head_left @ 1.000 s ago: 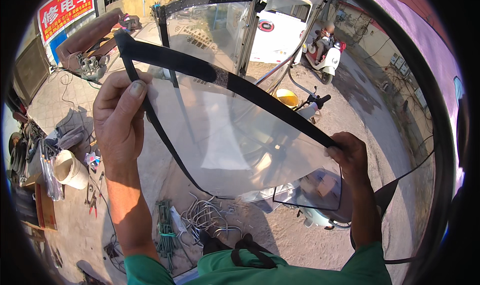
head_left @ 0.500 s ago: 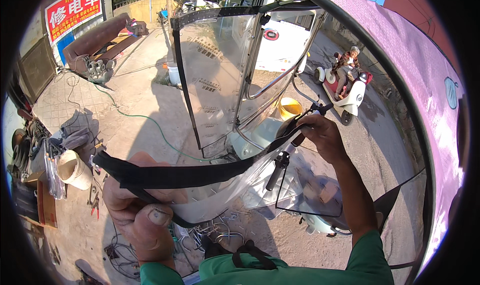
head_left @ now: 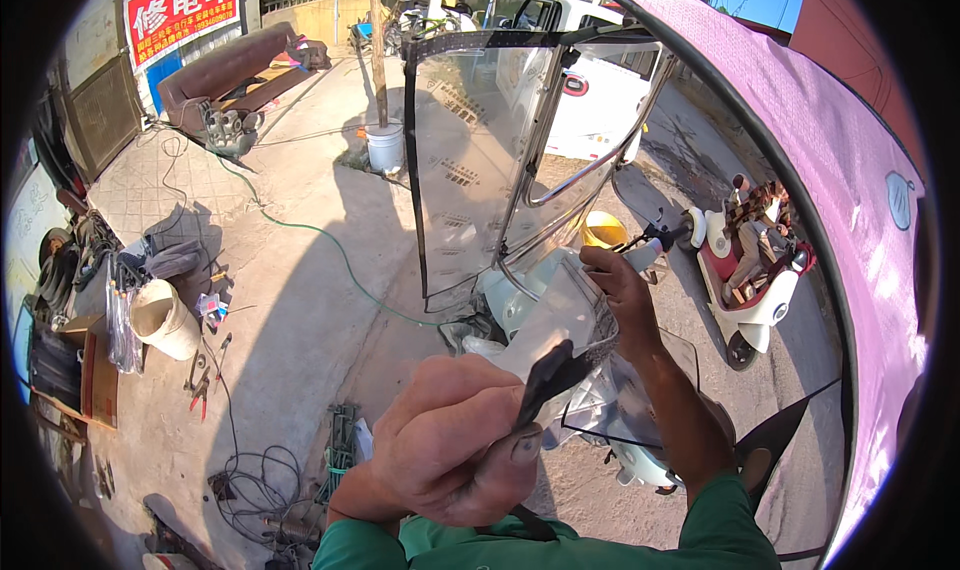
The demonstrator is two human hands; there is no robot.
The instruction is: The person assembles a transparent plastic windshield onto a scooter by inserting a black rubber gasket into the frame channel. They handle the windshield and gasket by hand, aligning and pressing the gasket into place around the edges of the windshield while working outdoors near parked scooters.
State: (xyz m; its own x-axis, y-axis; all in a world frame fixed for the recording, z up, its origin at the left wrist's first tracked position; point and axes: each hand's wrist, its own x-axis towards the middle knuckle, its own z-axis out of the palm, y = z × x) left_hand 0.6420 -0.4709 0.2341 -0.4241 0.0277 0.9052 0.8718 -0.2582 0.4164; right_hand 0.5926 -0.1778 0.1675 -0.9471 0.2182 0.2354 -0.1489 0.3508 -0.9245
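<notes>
where left hand pinches, trim bends

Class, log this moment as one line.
left hand: pinching black-edged clear plastic sheet | right hand: holding same sheet | beyond: round yellow tub

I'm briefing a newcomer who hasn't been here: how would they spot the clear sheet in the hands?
Find the tall clear panel standing before the white vehicle. Lower in view are the left hand and, higher up, the right hand. The sheet is the clear piece between them, with a black strip in the left hand; unlike the upright, framed panel, it is hand-held and bent.
</notes>
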